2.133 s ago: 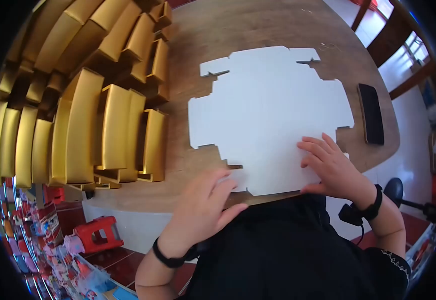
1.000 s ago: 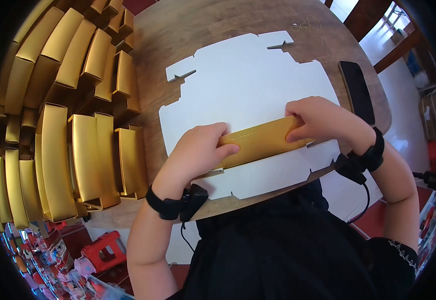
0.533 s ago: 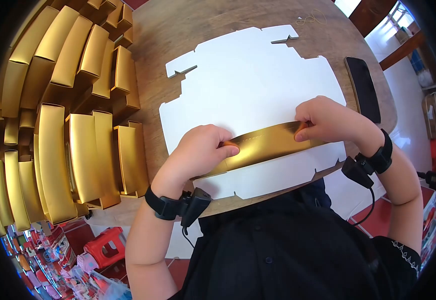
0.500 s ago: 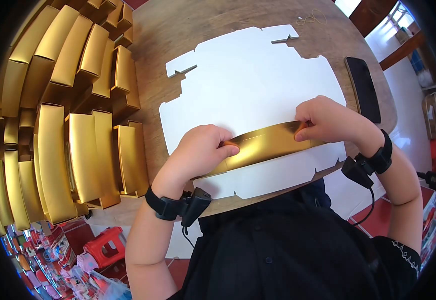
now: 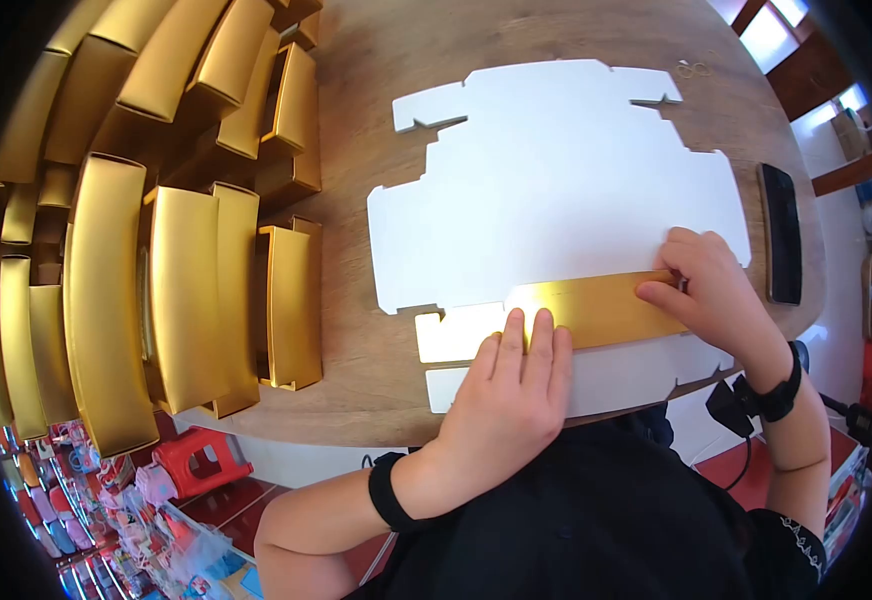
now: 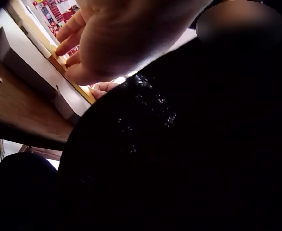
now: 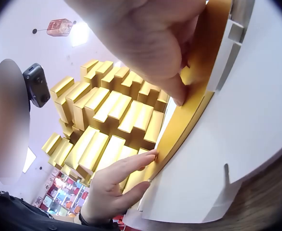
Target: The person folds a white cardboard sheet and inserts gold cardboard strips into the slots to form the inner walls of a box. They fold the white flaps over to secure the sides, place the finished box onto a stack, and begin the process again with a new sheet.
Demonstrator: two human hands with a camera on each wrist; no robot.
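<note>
A white die-cut card sheet [image 5: 556,180] lies on the wooden table, its near part folded so that a gold strip [image 5: 606,308] faces up. A white flap [image 5: 616,382] extends from the strip toward the body. My left hand [image 5: 516,395] rests on the strip left of its middle, fingers extended and flat. At the strip's right end, my right hand [image 5: 711,290] pinches the gold edge between thumb and curled fingers. In the right wrist view, the right hand [image 7: 155,43] grips the gold strip [image 7: 179,125], with the left hand [image 7: 114,187] touching it farther along.
Stacked gold boxes [image 5: 186,290] fill the table's left side. A black phone [image 5: 781,235] lies right of the sheet, and a thin loop [image 5: 694,70] near the far right edge. A red stool [image 5: 201,462] stands on the floor at lower left.
The left hand has let go of its pinch on the strip's left part and moved right, now lying flat on it. The right hand still pinches the right end. The gold strip lies flatter.
</note>
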